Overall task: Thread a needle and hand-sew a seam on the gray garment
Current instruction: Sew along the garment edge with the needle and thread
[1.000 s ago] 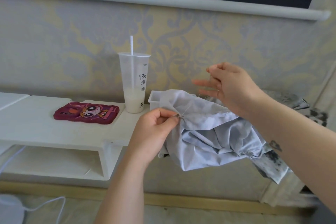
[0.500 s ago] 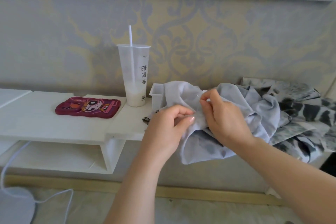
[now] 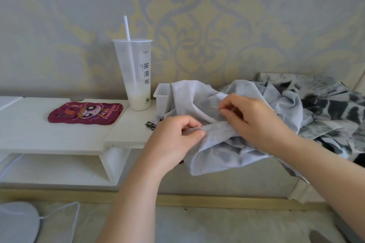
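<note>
Far left: white wooden shelf (image 3: 59, 130) carries a maroon cartoon-print phone case (image 3: 85, 113), then a translucent plastic cup with a white straw (image 3: 136, 77), then a small white plastic box (image 3: 163, 96).

Centre: left hand (image 3: 173, 140), thumb and forefinger closed, pinches a fold of the light gray cotton garment (image 3: 197, 100). The garment lies draped over the box edge and hangs off the near side of the shelf.

Right of the fold: right hand (image 3: 254, 122), fingertips closed on a thin metal needle (image 3: 215, 107), barely visible, tip pointing left at the cloth. Thread too fine to see.

Far right: black-and-gray patterned fabric (image 3: 325, 108), bunched.

Judgement: next stitch is being set. Keep the fold taut, enter close beside the pinch, take a short bite through both layers.

Versus one second ago: the right hand, then raised with fingers spread, is now down at the cloth.
</note>
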### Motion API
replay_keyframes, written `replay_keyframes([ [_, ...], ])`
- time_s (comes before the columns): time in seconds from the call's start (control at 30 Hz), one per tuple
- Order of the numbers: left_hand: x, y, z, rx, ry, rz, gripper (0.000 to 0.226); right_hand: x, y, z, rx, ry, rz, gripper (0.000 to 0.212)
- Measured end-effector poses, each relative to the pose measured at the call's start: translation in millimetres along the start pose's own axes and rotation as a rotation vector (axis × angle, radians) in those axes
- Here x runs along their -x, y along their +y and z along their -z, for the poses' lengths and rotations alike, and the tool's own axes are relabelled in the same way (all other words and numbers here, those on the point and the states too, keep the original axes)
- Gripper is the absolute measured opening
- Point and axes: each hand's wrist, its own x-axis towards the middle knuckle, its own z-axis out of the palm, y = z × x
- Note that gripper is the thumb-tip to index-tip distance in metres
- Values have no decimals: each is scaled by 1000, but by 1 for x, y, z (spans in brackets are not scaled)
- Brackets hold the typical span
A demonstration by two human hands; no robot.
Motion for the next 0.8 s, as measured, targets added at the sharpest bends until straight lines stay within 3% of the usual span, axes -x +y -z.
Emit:
replay_keyframes([
  [0.1,1,2,3,53,-15,5,8,-14,-6,12,64,-43,149,8],
  [0.3,4,6,7,96,-22,17,6,-27,-25,21,386,-172,279,19],
  [0.4,5,7,9,109,-20,26,6,-30,-33,27,510,-291,215,27],
  [0.8,7,7,12,120,-30,0,12,-34,-45,29,505,-484,128,29],
])
